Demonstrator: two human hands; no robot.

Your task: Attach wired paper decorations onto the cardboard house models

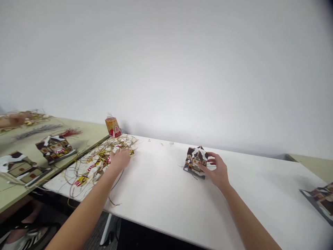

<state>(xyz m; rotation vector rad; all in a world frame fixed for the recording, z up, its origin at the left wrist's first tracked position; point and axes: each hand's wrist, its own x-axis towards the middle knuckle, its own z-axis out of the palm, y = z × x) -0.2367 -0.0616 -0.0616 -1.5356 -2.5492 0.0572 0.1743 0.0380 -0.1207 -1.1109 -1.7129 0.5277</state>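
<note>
A miniature house [196, 161] with a dark brown roof and white snow-like patches stands on a grey base on the white table. My right hand [217, 172] grips its right side, thumb at the front and fingers behind. Over to the left, my left hand [120, 160] reaches palm down over a tangled pile [95, 163] of thin wires and small white, yellow and red-striped pieces. Its fingers look loosely apart among the pieces, though their tips are partly hidden. A small yellow piece [131, 152] lies just beyond that hand.
A bottle with an orange label [113, 125] stands behind the pile. Two more miniature houses [55, 148] are on the greenish table at left, where another person's hand [17, 119] is busy. One more house [322, 199] sits at the right edge. A wall [182, 86] rises behind.
</note>
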